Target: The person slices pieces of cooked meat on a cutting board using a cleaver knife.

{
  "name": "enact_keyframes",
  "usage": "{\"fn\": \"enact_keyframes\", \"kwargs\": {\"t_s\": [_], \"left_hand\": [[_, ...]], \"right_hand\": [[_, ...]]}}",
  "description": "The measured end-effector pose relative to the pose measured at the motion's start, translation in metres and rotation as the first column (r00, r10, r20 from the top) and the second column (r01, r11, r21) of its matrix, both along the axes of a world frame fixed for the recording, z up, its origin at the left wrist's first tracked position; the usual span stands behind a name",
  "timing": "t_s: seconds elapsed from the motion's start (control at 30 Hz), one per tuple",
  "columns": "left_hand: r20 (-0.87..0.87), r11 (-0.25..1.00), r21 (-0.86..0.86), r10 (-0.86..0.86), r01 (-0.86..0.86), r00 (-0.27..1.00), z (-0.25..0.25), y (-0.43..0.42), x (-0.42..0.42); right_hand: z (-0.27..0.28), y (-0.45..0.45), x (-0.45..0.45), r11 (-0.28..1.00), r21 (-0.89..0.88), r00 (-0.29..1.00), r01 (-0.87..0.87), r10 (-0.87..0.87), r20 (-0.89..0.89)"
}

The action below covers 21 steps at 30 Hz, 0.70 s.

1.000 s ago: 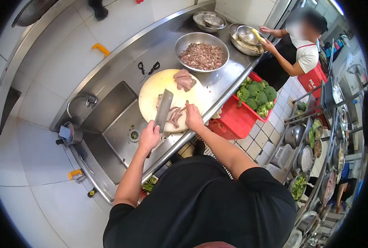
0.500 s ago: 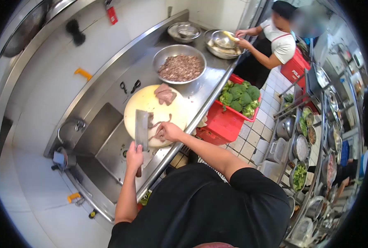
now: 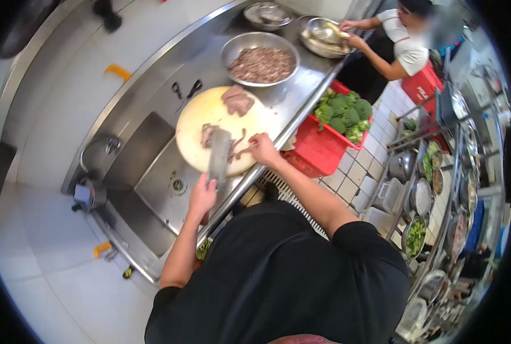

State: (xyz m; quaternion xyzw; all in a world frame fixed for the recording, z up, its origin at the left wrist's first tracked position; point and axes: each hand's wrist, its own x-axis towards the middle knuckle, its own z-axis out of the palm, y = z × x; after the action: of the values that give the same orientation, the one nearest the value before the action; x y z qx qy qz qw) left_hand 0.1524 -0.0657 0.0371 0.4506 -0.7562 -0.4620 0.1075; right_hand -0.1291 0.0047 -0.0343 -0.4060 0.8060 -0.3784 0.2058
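A round, pale cutting board [image 3: 201, 106] lies across the sink's edge and the steel counter. In my left hand [image 3: 203, 198] is the handle of a cleaver [image 3: 219, 155], its broad blade over the near part of the board. My right hand [image 3: 264, 150] is at the board's right edge, fingers pinched at the end of a thin meat strip [image 3: 242, 152]. Cut meat pieces [image 3: 207, 135] lie beside the blade, partly behind it. Larger meat slabs [image 3: 237, 101] rest at the board's far side.
Beyond the board stands a steel bowl of chopped meat [image 3: 261, 64]. A sink [image 3: 158, 198] is at left, scissors [image 3: 194, 88] behind the board. Red crates, the upper holding broccoli [image 3: 341, 113], stand at right. Another person [image 3: 402, 51] handles a yellow item over bowls. Shelves [image 3: 433, 189] hold food containers.
The camera view has shifted. The cleaver has moved right across the board, closer to my right hand. My right hand has drawn back from the meat pieces to the board's right edge.
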Motion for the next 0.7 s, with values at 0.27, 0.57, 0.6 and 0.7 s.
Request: {"fn": "enact_keyframes", "kwargs": {"t_s": [0.27,0.57,0.6,0.7], "left_hand": [[0.177,0.991,-0.072,-0.094,0.108,0.980,-0.008,0.010,-0.006],[0.312,0.993,-0.098,-0.038,0.072,0.949,0.043,-0.001,-0.010],[0.314,0.994,-0.086,-0.041,0.072,0.949,0.043,0.002,-0.015],[0.309,0.992,-0.070,-0.079,0.105,0.948,0.030,0.008,-0.019]], "right_hand": [[0.031,0.007,0.014,0.987,0.138,0.972,-0.084,0.112,-0.204],[0.039,-0.003,0.030,0.957,0.143,0.874,-0.252,0.289,-0.391],[0.036,-0.004,0.031,0.945,0.172,0.868,-0.277,0.323,-0.378],[0.029,-0.004,0.030,0.946,0.214,0.863,-0.243,0.312,-0.397]]}}
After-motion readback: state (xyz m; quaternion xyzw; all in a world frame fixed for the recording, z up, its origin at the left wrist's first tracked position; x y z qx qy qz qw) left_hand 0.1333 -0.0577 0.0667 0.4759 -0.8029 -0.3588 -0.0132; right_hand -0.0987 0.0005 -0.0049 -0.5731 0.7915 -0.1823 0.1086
